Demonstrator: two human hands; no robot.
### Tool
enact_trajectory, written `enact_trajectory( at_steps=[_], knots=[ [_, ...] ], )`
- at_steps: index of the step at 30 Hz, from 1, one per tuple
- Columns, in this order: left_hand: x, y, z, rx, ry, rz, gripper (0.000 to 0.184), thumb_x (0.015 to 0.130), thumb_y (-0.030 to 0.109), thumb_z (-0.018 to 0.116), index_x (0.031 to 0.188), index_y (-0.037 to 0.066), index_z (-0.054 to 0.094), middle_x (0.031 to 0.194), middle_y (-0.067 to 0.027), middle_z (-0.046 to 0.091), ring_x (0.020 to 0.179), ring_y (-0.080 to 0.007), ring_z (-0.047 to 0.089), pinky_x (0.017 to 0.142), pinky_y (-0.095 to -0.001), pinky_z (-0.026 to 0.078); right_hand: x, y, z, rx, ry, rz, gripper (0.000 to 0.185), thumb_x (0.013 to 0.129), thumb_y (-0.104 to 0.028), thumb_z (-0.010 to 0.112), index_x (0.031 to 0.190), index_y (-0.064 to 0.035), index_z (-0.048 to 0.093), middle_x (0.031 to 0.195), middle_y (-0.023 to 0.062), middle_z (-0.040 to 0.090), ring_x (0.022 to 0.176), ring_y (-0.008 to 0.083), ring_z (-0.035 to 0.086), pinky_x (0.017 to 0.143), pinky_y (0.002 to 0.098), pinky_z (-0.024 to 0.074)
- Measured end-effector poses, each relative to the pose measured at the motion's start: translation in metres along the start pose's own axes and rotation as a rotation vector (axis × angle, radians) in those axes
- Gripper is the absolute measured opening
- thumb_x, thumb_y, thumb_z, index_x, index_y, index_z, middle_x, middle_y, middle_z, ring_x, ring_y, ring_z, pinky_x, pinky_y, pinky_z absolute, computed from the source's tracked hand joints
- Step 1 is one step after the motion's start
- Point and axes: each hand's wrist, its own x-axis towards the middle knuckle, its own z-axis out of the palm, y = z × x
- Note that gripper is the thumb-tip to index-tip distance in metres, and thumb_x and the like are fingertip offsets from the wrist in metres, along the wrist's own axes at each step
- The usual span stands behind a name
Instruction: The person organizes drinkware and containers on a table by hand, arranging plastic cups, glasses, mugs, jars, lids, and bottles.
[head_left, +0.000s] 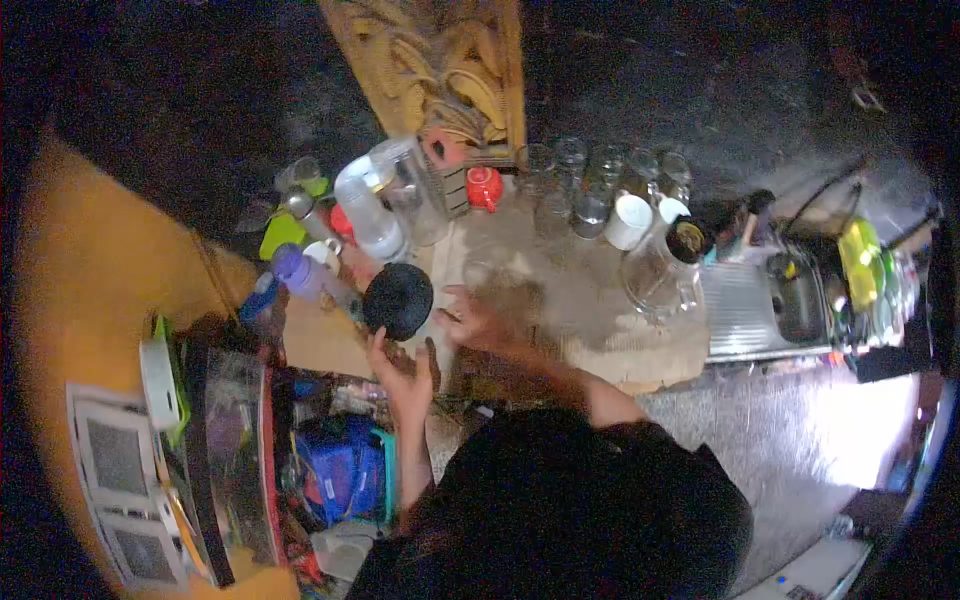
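A round black object is at the left part of the worktop. My left hand is at its lower edge, fingertips against or just under it; the fingers are apart, and whether they grip it is unclear. Just right of the black object is my right hand, fingers spread, with nothing seen in it. A purple-topped bottle and a clear container with a white handle stand left of and behind the black object.
Several glasses and a white mug stand at the back, near a red teapot. A glass jug is beside the metal sink at the right. Below the worktop lies a blue bag.
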Motion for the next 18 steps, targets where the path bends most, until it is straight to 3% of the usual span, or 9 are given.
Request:
enact_trajectory(
  at_steps=[1, 3, 5, 8, 9, 11, 13, 15, 18],
  knots=[
    [-0.004, 0.000, -0.002, -0.112, -0.033, -0.119, 0.065, 0.092, 0.010, 0.078, 0.148, 0.006, 0.046, 0.140, -0.0140, 0.052, 0.127, -0.0252, 0.053, 0.101, -0.0338, 0.050, 0.014, -0.009, 0.010, -0.019, 0.019, 0.021, 0.055, 0.102, -0.032, 0.068, 0.140, 0.0015, 0.048, 0.095, 0.0147, 0.075, 0.073, 0.0254, 0.074, 0.070, 0.0396, 0.0613],
    [-0.011, -0.007, -0.001, -0.235, -0.077, -0.242, 0.065, 0.094, 0.009, 0.077, 0.150, 0.006, 0.044, 0.139, -0.0136, 0.052, 0.125, -0.0248, 0.053, 0.101, -0.0339, 0.050, 0.039, -0.013, 0.015, 0.658, -0.225, 0.731, 0.053, 0.103, -0.035, 0.067, 0.137, 0.0005, 0.047, 0.082, 0.0155, 0.074, 0.056, 0.0252, 0.070, 0.053, 0.0402, 0.0591],
    [-0.020, -0.031, 0.009, -0.461, -0.175, -0.381, 0.071, 0.096, 0.004, 0.072, 0.156, 0.007, 0.034, 0.155, -0.0169, 0.040, 0.126, -0.0258, 0.048, 0.107, -0.0377, 0.044, 0.035, -0.003, 0.021, 0.689, -0.218, 0.680, 0.052, 0.104, -0.036, 0.066, 0.135, 0.0007, 0.046, 0.081, 0.0178, 0.073, 0.057, 0.0245, 0.070, 0.049, 0.0377, 0.0583],
    [-0.029, -0.068, 0.019, -0.745, -0.208, -0.465, 0.075, 0.098, 0.001, 0.069, 0.160, 0.009, 0.027, 0.147, -0.0157, 0.044, 0.122, -0.0225, 0.050, 0.103, -0.0346, 0.047, 0.033, 0.007, 0.029, 0.872, -0.164, 0.634, 0.054, 0.103, -0.037, 0.067, 0.133, 0.0020, 0.045, 0.079, 0.0166, 0.073, 0.057, 0.0226, 0.070, 0.050, 0.0370, 0.0579],
    [-0.029, -0.073, 0.020, -0.971, -0.237, -0.568, 0.077, 0.099, 0.001, 0.069, 0.161, 0.009, 0.025, 0.143, -0.0159, 0.047, 0.121, -0.0215, 0.052, 0.101, -0.0334, 0.049, 0.039, 0.015, 0.035, 0.569, -0.192, 0.484, 0.054, 0.103, -0.037, 0.068, 0.132, 0.0017, 0.045, 0.079, 0.0164, 0.073, 0.056, 0.0222, 0.070, 0.050, 0.0360, 0.0574],
    [-0.019, -0.052, 0.008, -0.728, -0.243, -0.406, 0.076, 0.100, 0.001, 0.068, 0.162, 0.008, 0.024, 0.138, -0.0161, 0.049, 0.120, -0.0209, 0.053, 0.099, -0.0327, 0.050, 0.044, 0.014, 0.038, 0.265, -0.207, 0.339, 0.054, 0.102, -0.038, 0.069, 0.132, 0.0013, 0.046, 0.079, 0.0163, 0.073, 0.055, 0.0218, 0.069, 0.051, 0.0349, 0.0569],
    [-0.009, -0.030, -0.006, -0.487, -0.267, -0.225, 0.075, 0.100, 0.002, 0.067, 0.162, 0.008, 0.024, 0.133, -0.0162, 0.052, 0.118, -0.0203, 0.054, 0.097, -0.0321, 0.051, 0.048, -0.004, 0.025, 0.323, -0.227, 0.553, 0.050, 0.099, -0.037, 0.072, 0.125, 0.0010, 0.051, 0.078, 0.0170, 0.073, 0.054, 0.0209, 0.069, 0.052, 0.0334, 0.0565],
    [-0.003, -0.020, -0.016, -0.545, -0.336, -0.499, 0.076, 0.102, 0.001, 0.065, 0.163, 0.007, 0.021, 0.128, -0.0167, 0.055, 0.117, -0.0209, 0.056, 0.098, -0.0320, 0.051, 0.047, -0.019, 0.008, 0.288, -0.170, 0.525, 0.047, 0.097, -0.036, 0.074, 0.120, 0.0001, 0.054, 0.079, 0.0164, 0.072, 0.058, 0.0212, 0.070, 0.056, 0.0341, 0.0565],
    [-0.008, -0.069, 0.001, -0.661, -0.345, -0.527, 0.076, 0.102, 0.002, 0.065, 0.164, 0.006, 0.021, 0.126, -0.0168, 0.056, 0.113, -0.0224, 0.058, 0.099, -0.0338, 0.051, 0.048, -0.019, 0.019, 0.106, -0.064, 0.441, 0.043, 0.092, -0.033, 0.079, 0.111, -0.0016, 0.059, 0.080, 0.0142, 0.071, 0.066, 0.0219, 0.070, 0.061, 0.0360, 0.0556]
  ],
)
